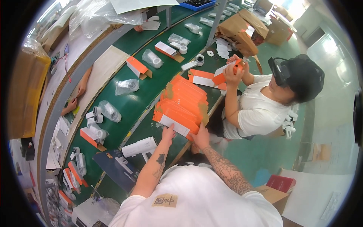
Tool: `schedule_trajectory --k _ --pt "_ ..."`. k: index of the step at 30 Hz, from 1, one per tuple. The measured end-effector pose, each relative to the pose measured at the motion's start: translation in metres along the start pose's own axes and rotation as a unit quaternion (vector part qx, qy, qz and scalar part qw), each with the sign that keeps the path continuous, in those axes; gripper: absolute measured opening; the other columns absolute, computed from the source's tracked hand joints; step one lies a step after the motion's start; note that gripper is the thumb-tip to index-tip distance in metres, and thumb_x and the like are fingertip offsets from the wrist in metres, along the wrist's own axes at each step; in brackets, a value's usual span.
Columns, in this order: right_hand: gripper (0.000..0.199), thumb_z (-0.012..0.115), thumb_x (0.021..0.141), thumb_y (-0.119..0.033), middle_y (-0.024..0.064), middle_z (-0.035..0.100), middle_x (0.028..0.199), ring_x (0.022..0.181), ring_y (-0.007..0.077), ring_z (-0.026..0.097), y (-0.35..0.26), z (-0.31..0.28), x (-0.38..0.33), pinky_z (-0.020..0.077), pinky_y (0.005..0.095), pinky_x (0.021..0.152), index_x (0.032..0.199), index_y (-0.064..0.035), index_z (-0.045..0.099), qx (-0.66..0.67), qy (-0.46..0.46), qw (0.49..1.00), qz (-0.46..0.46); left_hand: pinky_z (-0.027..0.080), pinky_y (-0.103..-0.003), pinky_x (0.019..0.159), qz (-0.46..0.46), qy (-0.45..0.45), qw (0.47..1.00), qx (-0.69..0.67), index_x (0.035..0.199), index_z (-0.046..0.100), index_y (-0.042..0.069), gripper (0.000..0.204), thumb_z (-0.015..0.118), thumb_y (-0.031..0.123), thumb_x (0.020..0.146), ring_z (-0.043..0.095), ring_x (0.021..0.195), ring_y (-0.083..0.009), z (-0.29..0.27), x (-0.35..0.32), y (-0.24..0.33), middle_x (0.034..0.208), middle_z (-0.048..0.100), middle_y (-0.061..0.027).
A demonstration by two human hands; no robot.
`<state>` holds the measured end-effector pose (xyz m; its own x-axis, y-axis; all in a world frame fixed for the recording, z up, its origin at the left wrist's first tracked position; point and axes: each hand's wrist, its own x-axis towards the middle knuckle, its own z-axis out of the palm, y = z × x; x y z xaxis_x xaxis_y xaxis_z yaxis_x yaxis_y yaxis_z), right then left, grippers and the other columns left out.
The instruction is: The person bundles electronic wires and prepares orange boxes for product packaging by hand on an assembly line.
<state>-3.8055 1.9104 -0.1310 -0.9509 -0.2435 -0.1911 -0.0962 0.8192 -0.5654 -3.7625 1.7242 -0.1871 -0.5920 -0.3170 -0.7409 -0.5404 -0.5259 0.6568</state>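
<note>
A row of flattened orange-and-white cartons lies stacked and overlapping on the bench in front of me. At the near end of the stack, a carton with a white panel is between my hands. My left hand grips its lower edge near the middle, fingers partly hidden beneath. My right hand closes around its right end. To the left of my forearm, a white handheld appliance with a thick barrel lies on the bench, beside a dark blue printed box.
A green conveyor belt curves past on the left, carrying bagged white parts and orange boxes. On the right, a co-worker holds an orange carton. Another person's hands show across the belt. A brown carton stands far off.
</note>
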Motion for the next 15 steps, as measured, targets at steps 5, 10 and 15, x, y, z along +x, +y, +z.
schedule_trajectory --k 5,10,15 --pt "0.087 0.076 0.07 -0.035 0.0238 0.052 0.117 0.106 0.0396 0.049 0.02 0.0 0.003 0.0412 0.0462 0.09 0.135 0.0039 0.033 0.052 0.048 0.996 -0.062 0.043 -0.039 0.092 0.007 -0.004 0.997 -0.073 0.125 0.041 0.002 0.048 0.057 0.03 0.09 0.053 0.102 -0.0262 0.009 -0.013 -0.001 0.121 0.05 -0.0134" --pt "0.083 0.075 0.072 -0.037 0.024 0.049 0.119 0.107 0.0393 0.048 0.043 -0.01 -0.009 0.041 0.0456 0.091 0.132 0.0036 0.036 0.045 0.084 0.991 -0.1 0.046 -0.033 0.076 0.039 0.01 0.999 0.032 0.122 0.044 0.001 0.046 0.059 0.028 0.088 0.053 0.092 -0.0187 0.016 0.007 -0.013 0.108 0.055 -0.0088" --pt "0.064 0.072 0.076 -0.035 0.0223 0.05 0.114 0.105 0.038 0.049 0.041 -0.031 -0.01 0.0419 0.0443 0.089 0.122 0.002 0.047 0.034 0.096 0.986 -0.135 0.045 -0.033 0.071 0.083 0.069 0.987 0.122 0.124 0.043 -0.001 0.051 0.063 0.026 0.086 0.052 0.089 -0.0166 0.012 0.027 -0.038 0.104 0.055 -0.0087"
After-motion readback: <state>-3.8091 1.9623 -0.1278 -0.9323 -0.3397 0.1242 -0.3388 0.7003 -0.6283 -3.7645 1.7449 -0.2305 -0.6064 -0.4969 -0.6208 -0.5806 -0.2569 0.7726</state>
